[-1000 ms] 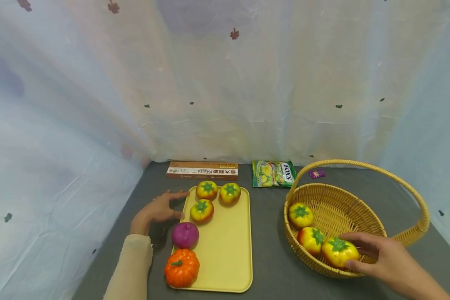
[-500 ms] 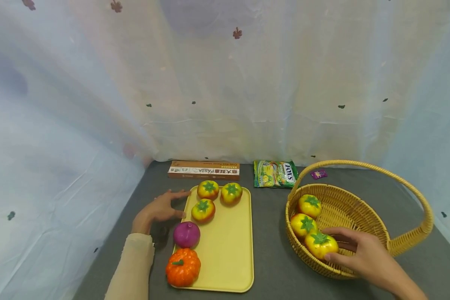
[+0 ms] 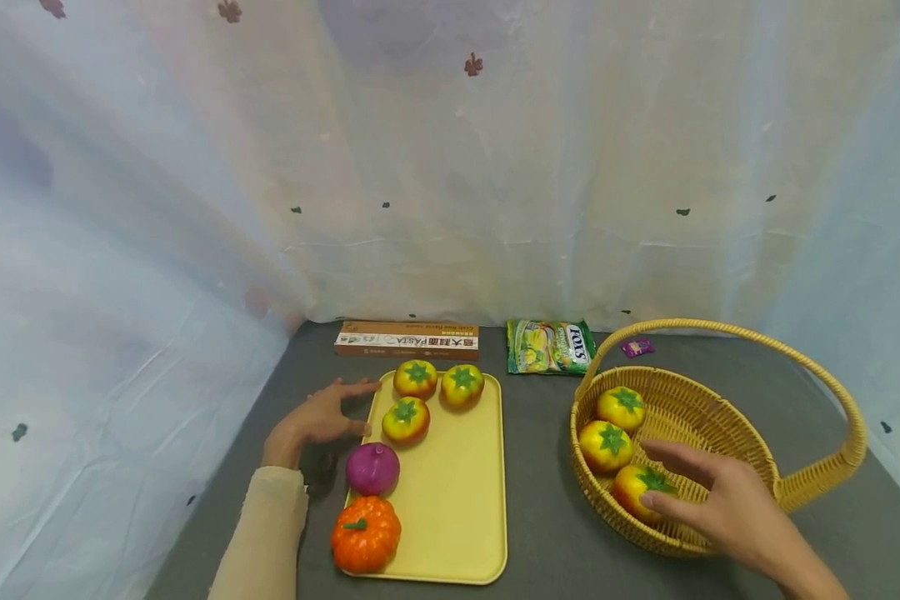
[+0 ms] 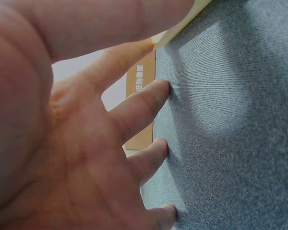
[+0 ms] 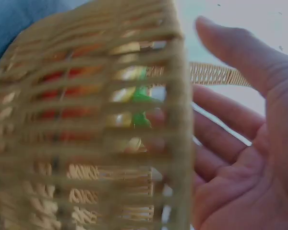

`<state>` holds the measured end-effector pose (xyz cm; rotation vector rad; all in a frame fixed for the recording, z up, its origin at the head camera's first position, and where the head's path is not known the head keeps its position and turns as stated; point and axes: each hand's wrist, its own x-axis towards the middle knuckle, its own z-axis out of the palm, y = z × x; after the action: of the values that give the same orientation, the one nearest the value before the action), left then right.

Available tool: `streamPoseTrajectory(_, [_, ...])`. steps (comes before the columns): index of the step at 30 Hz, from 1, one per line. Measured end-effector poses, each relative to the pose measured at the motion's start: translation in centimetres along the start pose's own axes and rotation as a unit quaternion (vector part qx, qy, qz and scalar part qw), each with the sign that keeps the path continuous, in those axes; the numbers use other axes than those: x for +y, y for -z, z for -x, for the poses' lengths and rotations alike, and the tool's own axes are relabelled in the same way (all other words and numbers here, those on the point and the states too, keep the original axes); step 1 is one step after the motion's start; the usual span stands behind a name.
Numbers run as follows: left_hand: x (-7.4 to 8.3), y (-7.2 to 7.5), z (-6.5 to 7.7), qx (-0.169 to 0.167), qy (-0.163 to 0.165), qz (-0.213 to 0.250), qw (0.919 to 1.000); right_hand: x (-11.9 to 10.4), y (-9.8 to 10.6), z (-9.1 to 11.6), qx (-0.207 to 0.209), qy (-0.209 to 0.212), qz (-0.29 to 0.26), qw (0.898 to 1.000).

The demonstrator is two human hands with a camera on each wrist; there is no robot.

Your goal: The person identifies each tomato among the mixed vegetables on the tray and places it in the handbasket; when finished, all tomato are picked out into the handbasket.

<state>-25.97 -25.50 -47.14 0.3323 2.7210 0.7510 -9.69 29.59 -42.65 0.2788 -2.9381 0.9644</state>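
My right hand (image 3: 720, 504) hovers over the near side of the wicker basket (image 3: 742, 446), thumb and fingers apart around a yellow-red toy persimmon (image 3: 633, 493). Two more persimmons lie in the basket, a middle one (image 3: 604, 447) and a far one (image 3: 621, 407). In the right wrist view the basket's wall (image 5: 86, 158) covers most of the fruit, and my fingers look loose. On the other side, my left hand (image 3: 322, 417) spreads beside the yellow tray (image 3: 450, 517), thumb and index finger at its left edge. Its other fingertips rest on the grey cloth in the left wrist view.
Three persimmons (image 3: 406, 421) sit at the tray's far end. A purple toy onion (image 3: 373, 469) and an orange toy pumpkin (image 3: 366, 535) line its left side. Behind lie a pasta box (image 3: 407, 340), a green candy bag (image 3: 549, 347) and a small purple packet (image 3: 637, 347). The basket's handle arches high.
My right hand moved left with a persimmon, and the other two shifted farther back in the basket. It has since let go, and the persimmon sits lower and tilted. The left hand stays put.
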Motion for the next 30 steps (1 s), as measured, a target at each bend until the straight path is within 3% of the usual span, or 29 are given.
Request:
streamPoseTrajectory(3, [-0.1, 0.1, 0.0, 0.0, 0.003, 0.001, 1.0, -1.4, -0.4, -0.4, 0.03, 0.033, -0.036, 0.998])
streamPoseTrajectory(6, [-0.2, 0.0, -0.1, -0.001, 0.004, 0.003, 1.0, -3.0, -1.1, -1.1, 0.034, 0.064, -0.097, 0.993])
streamPoseTrajectory(10, [-0.2, 0.0, -0.1, -0.002, 0.002, 0.003, 1.0, -5.0, -2.3, -2.5, 0.019, 0.1, -0.16, 0.982])
streamPoseTrajectory(17, [-0.1, -0.1, -0.1, -0.003, 0.003, 0.006, 1.0, -8.0, -4.9, -5.1, -0.016, 0.125, -0.218, 0.968])
streamPoseTrajectory(24, [0.0, 0.0, 0.0, -0.001, 0.006, 0.004, 1.0, -10.6, -7.3, -8.4, -0.047, 0.182, -0.295, 0.937])
streamPoseTrajectory(30, [-0.1, -0.1, 0.1, -0.003, 0.002, 0.007, 1.0, -12.5, -9.5, -11.0, -0.072, 0.195, -0.321, 0.924])
